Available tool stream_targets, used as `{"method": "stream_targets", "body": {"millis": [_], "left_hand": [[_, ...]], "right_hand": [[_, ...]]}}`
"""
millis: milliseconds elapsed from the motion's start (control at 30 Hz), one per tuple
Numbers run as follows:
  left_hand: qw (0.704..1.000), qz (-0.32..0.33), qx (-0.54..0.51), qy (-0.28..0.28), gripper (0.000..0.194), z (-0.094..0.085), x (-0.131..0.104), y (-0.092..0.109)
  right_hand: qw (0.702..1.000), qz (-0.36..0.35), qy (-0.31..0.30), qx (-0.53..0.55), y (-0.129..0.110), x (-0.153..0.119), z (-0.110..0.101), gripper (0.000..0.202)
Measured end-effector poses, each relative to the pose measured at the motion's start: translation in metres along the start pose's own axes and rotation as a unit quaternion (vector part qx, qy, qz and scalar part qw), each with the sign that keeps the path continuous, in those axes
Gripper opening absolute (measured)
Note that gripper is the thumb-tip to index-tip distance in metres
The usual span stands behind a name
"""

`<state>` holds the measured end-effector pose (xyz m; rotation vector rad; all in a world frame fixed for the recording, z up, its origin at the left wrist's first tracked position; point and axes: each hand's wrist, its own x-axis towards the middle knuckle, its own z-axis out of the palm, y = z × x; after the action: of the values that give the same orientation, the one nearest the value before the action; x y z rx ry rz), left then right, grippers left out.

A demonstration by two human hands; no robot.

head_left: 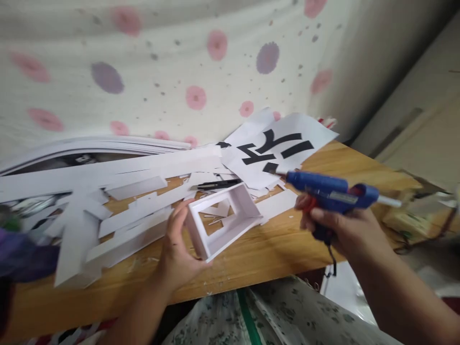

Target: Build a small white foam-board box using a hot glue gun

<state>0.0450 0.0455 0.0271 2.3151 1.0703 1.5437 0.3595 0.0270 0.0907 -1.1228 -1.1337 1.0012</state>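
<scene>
Fingers of the left hand (pixel 181 256) had the white box frame (pixel 233 232) pinched by its left end, just below centre, its long axis climbing rightward. Right of that and well apart, the right hand (pixel 347 230) wrapped the blue glue gun (pixel 319 184), lying lengthwise across, nozzle (pixel 282 173) aimed left, above the frame's right end.
</scene>
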Motion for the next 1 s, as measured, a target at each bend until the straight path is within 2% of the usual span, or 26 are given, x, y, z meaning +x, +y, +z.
{"method": "stream_targets", "body": {"millis": [67, 167, 233, 300, 367, 467, 533, 700, 767, 867, 1000], "left_hand": [[0.999, 0.019, -0.017, -0.019, 0.113, 0.003, 0.002, 0.002], [0.999, 0.026, -0.023, -0.027, 0.126, 0.002, 0.003, 0.007], [0.999, 0.033, -0.011, -0.033, 0.126, -0.001, 0.003, 0.012], [0.998, 0.054, 0.003, -0.034, 0.122, -0.004, 0.004, 0.016], [0.998, 0.056, 0.015, -0.035, 0.115, -0.007, 0.005, 0.021], [0.999, 0.018, 0.024, -0.042, 0.108, -0.011, 0.006, 0.026], [0.998, 0.018, 0.034, -0.04, 0.107, -0.012, 0.007, 0.027], [0.994, 0.096, 0.04, -0.022, 0.118, -0.011, 0.007, 0.025], [0.995, 0.091, 0.04, -0.021, 0.12, -0.01, 0.007, 0.025], [0.996, 0.073, 0.044, -0.017, 0.112, -0.011, 0.007, 0.028], [0.996, 0.071, 0.055, -0.018, 0.104, -0.012, 0.008, 0.031]], "right_hand": [[0.994, 0.055, -0.098, -0.003, 0.004, -0.019, 0.024, 0.03], [0.982, 0.109, -0.149, -0.045, 0.006, -0.033, 0.054, 0.035], [0.978, 0.103, -0.162, -0.08, 0.006, -0.035, 0.067, 0.034], [0.978, 0.064, -0.173, -0.095, 0.009, -0.033, 0.074, 0.032], [0.978, 0.02, -0.182, -0.099, 0.013, -0.03, 0.077, 0.031], [0.976, -0.014, -0.183, -0.119, 0.015, -0.028, 0.076, 0.031], [0.975, -0.013, -0.175, -0.135, 0.014, -0.03, 0.076, 0.032], [0.979, -0.017, -0.154, -0.13, 0.009, -0.035, 0.079, 0.029], [0.981, -0.017, -0.148, -0.125, 0.008, -0.036, 0.079, 0.028], [0.981, -0.005, -0.144, -0.129, 0.009, -0.036, 0.079, 0.027], [0.978, -0.021, -0.164, -0.129, 0.013, -0.035, 0.077, 0.029]]}}
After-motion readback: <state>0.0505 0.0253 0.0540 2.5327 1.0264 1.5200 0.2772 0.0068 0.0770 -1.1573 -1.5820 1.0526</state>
